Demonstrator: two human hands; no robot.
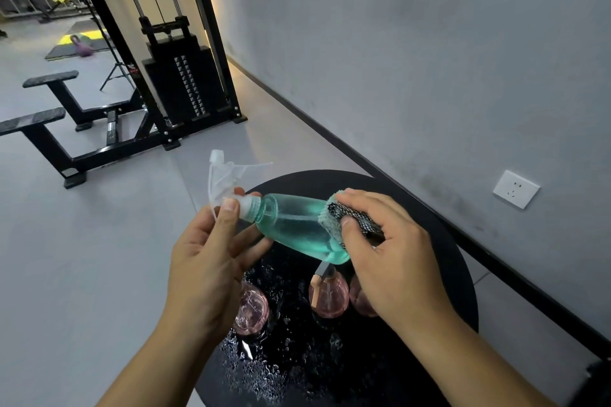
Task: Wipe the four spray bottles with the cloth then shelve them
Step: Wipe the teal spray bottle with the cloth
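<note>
Left hand (211, 258) pinches the teal spray bottle (294, 224) by its neck above the wet round worktop (446, 258); right hand (386, 241) grips the cloth (340, 218) against its base, pink bottles (329, 296) below

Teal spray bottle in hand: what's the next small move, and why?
Probably slide the cloth along the translucent teal spray bottle toward its neck. The right hand presses the cloth only at the base end, while the left hand pinches the white trigger neck, so the middle looks unwiped. Three pink bottles wait on the wet round black table.
</note>
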